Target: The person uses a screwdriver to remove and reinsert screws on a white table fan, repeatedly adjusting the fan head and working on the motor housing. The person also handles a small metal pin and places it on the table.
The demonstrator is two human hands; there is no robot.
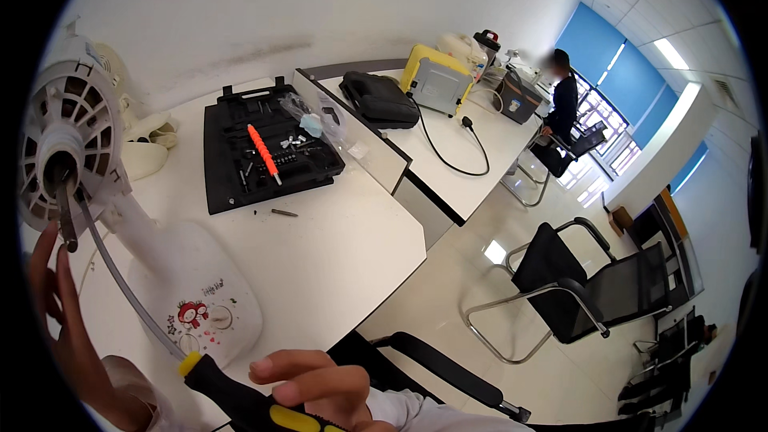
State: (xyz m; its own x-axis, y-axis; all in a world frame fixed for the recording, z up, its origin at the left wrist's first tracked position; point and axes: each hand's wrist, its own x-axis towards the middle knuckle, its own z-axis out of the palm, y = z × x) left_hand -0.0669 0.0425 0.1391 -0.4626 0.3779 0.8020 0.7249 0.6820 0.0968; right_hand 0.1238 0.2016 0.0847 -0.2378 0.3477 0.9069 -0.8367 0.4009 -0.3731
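Note:
At the left stands a white desk fan with its motor housing (98,104) bare and a metal rod (67,220) jutting from its centre. My left hand (70,328) is beside the rod, fingers stretched out; the fingertips are by the rod's end, and I cannot tell if they touch. My right hand (320,384) holds the black and yellow handle of a flexible-shaft screwdriver (232,392), some of its fingers lifted off the grip. Its grey bendy shaft curves up to the housing beside the rod; its tip is hidden. The fan base (204,272) bears a red cartoon print.
An open black tool case (220,164) holds bits and an orange screwdriver (262,152). A loose bit (284,213) lies on the white desk (344,248). Beyond a low divider are a black case (380,100) and a yellow-framed lamp (438,84). Black chairs (560,272) and a person stand right.

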